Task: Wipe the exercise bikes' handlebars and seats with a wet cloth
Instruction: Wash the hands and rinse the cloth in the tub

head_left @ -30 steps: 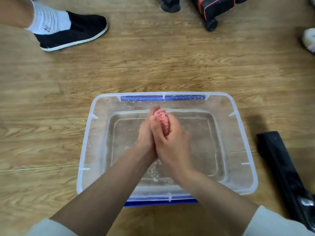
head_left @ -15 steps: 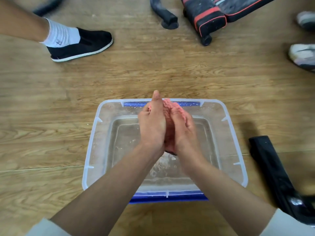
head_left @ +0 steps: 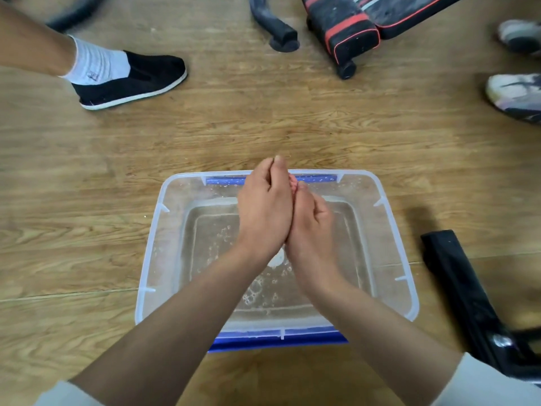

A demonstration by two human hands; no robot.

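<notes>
- Over the clear plastic tub point(head_left: 152, 247) of water on the wooden floor point(head_left: 263, 127), our left hand point(head_left: 263, 209) and right hand point(head_left: 311, 227) were pressed together.
- Between our palms sat the pink cloth point(head_left: 293, 183), squeezed, only its top edge showing.

Indoor exercise room or home gym, indicated by wood-grain plank flooring point(head_left: 263, 121), black padded equipment with red trim point(head_left: 348, 27), a black tubular frame foot with rubber end cap point(head_left: 278, 30), another black machine base point(head_left: 468, 294), and sports shoes point(head_left: 515, 95) standing nearby.
</notes>
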